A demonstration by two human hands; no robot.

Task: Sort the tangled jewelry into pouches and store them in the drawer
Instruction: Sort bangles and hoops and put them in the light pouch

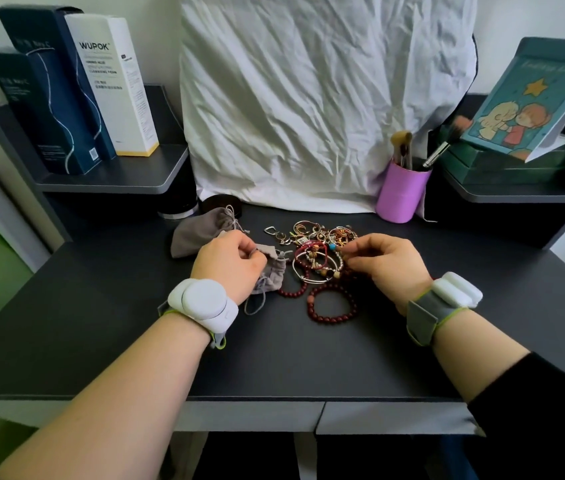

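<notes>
Sorting looks barely begun: the left hand (231, 263) pinches a grey pouch (272, 271) left of the jewelry tangle (319, 251) (nothing visibly bagged), the right hand (383, 259) pinching beads at its right edge.

Dark grey counter (101, 327) with a pale front edge; two light drawer fronts (388, 419) sit beneath it, below the hands. Beyond the hands, a crumpled white cloth (309, 98) hangs against a white wall (156, 36). Left of the hands, a raised dark shelf (108, 174) carries three upright boxes (66, 91), two navy and one white. Right of the hands, a matching shelf (516, 192) holds a green box with an illustrated card (523, 105) leaning on it. A lilac brush cup (400, 195) stands just beside that shelf. Light is soft and even.
</notes>
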